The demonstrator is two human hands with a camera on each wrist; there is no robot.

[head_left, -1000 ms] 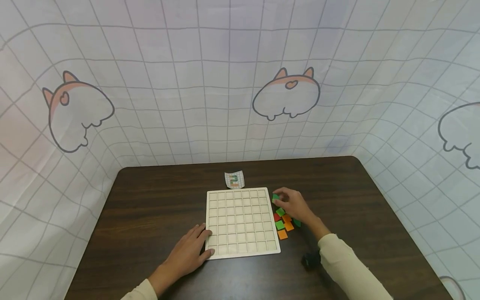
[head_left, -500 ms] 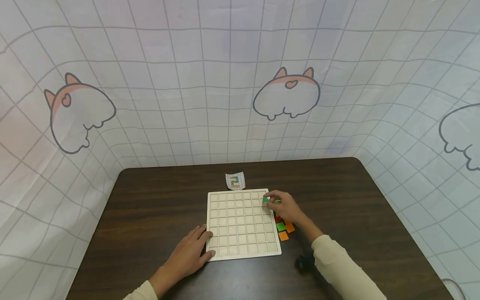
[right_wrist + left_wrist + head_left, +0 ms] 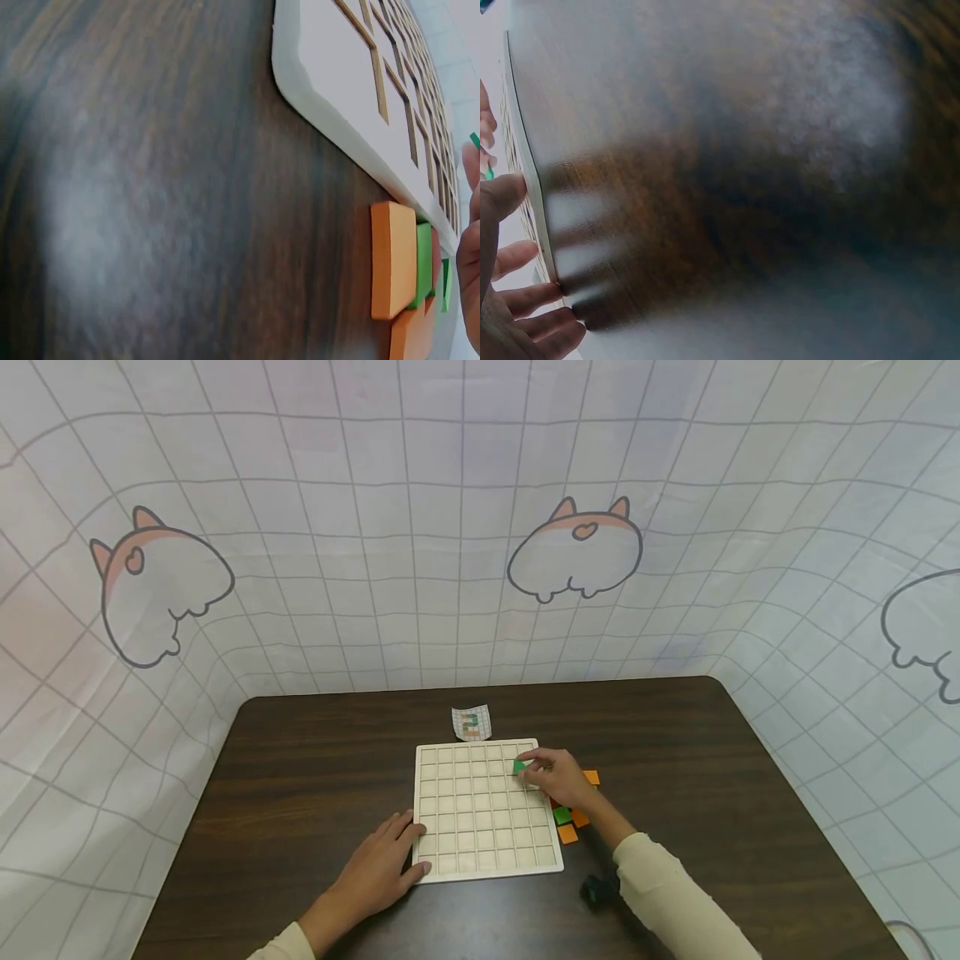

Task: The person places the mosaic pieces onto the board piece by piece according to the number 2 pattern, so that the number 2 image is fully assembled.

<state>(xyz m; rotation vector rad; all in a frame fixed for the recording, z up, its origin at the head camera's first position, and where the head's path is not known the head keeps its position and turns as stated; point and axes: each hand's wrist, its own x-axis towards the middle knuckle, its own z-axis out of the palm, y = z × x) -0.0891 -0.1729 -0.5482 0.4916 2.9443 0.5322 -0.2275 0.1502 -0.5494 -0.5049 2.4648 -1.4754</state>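
Observation:
A white board (image 3: 465, 841) marked off in square cells lies on the dark wooden table. Over its upper right cells my right hand (image 3: 561, 778) pinches a green square tile (image 3: 519, 767) between thumb and fingertips. My left hand (image 3: 381, 862) rests at the board's lower left edge, fingers extended and thumb on the rim. In the left wrist view the fingers (image 3: 536, 300) of that hand lie along the board's side. At the right wrist view's right edge, the right hand (image 3: 471, 255) shows only in part.
Loose orange (image 3: 567, 833), green (image 3: 562, 815) and red tiles lie beside the board's right edge, partly under the right forearm. A small paper with a coloured grid pattern (image 3: 471, 723) lies behind the board. A dark object (image 3: 597, 891) sits near the right sleeve.
My right hand has carried the green tile leftward from the loose tiles to over the board's upper right cells. The left hand has stayed at the board's edge.

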